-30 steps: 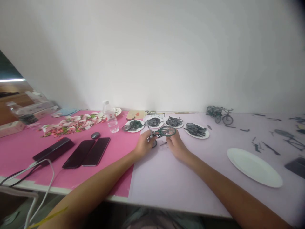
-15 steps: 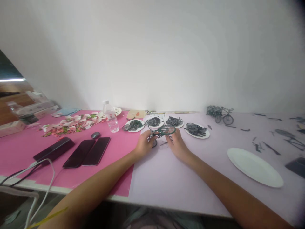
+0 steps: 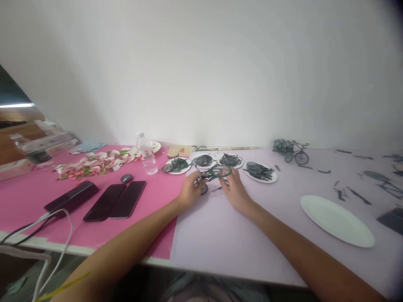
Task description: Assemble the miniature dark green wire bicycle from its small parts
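A small dark-green model bicycle (image 3: 216,172) is held between my two hands, just above the pale part of the table. My left hand (image 3: 190,189) closes around its left end, near the handlebar and a dark wheel (image 3: 204,189). At the other end, my right hand (image 3: 234,188) has its fingers against the larger spoked wheel. Loose small parts (image 3: 217,189) lie on the table between my hands. Behind them stand white plates heaped with dark bicycle parts, one with green pieces (image 3: 178,164) and one with black wheels and strips (image 3: 258,171).
Finished-looking model bicycles (image 3: 296,152) stand at the back right. An oval white plate (image 3: 336,220) lies to the right, with scattered dark parts (image 3: 358,195) beyond it. On the pink side are a water bottle (image 3: 146,154), two phones (image 3: 127,200), a power bank (image 3: 72,198) and artificial petals (image 3: 97,162).
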Motion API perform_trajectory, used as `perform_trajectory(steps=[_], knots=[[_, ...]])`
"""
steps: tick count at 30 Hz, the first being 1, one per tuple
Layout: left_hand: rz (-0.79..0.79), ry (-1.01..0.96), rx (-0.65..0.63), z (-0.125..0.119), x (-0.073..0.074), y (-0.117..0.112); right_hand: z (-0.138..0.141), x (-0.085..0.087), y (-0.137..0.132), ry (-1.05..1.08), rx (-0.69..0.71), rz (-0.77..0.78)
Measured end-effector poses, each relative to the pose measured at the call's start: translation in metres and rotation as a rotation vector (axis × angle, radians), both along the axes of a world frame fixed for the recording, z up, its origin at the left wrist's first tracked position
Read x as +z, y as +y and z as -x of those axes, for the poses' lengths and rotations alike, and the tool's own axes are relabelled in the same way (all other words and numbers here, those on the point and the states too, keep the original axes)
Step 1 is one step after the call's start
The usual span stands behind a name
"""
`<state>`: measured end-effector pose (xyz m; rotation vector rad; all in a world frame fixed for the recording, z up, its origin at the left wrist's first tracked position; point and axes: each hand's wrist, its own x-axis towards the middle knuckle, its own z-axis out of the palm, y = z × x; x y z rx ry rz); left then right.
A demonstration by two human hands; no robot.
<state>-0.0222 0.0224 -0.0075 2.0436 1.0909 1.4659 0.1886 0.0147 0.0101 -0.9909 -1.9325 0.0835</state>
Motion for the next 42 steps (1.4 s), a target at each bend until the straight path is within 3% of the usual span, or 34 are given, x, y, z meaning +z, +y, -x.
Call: perform_trajectory(steps=[42], knots=[[0.061,-0.131,-0.008,-0.0042,0.0062,-0.0060,-0.0018,-0.0022,0.0026,-0.057,-0.046,-0.019]])
